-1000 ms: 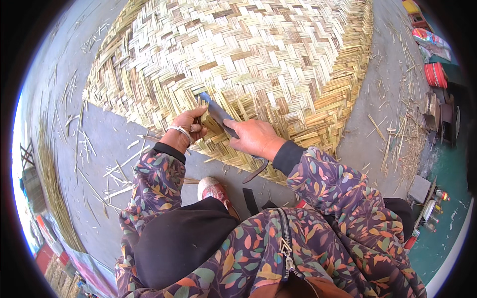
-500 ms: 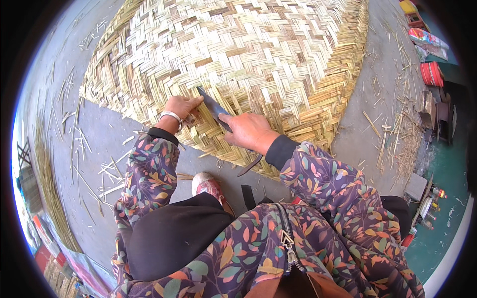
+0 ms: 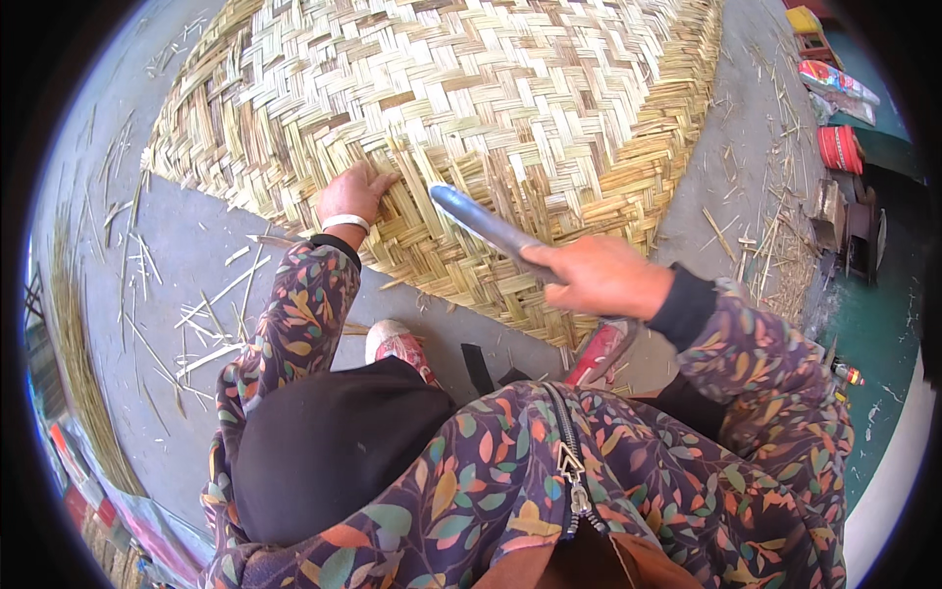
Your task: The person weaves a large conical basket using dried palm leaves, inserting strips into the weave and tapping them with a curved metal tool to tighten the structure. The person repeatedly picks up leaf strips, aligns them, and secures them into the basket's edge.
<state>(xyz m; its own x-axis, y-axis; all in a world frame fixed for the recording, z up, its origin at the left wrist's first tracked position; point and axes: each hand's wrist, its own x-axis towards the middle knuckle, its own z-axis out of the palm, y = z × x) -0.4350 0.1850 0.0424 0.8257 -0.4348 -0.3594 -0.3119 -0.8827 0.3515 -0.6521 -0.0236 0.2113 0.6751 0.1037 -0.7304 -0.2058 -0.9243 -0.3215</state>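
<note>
A large mat (image 3: 471,88), woven from flat pale reed strips in a zigzag pattern, spreads on the floor before me. My left hand (image 3: 351,193) rests on its near left border, fingers curled down onto the strips and fingertips partly hidden. My right hand (image 3: 610,277) grips a long, flat metal blade (image 3: 481,221) with a rounded end. The blade is raised over the near part of the mat, its tip pointing up and left toward my left hand. Several loose strip ends stick up from the weave between the hands.
A bundle of long thin reeds (image 3: 83,363) lies along the left. Cut scraps (image 3: 211,319) litter the grey floor on both sides. At right are a red roll (image 3: 840,149), plastic packages (image 3: 836,80) and a dark metal object (image 3: 862,236). My shoes (image 3: 397,348) are at the mat's near edge.
My right hand has drawn the blade back to the right, up off the strips where its tip was. My left hand has stayed close to its place, fingers shifted slightly.
</note>
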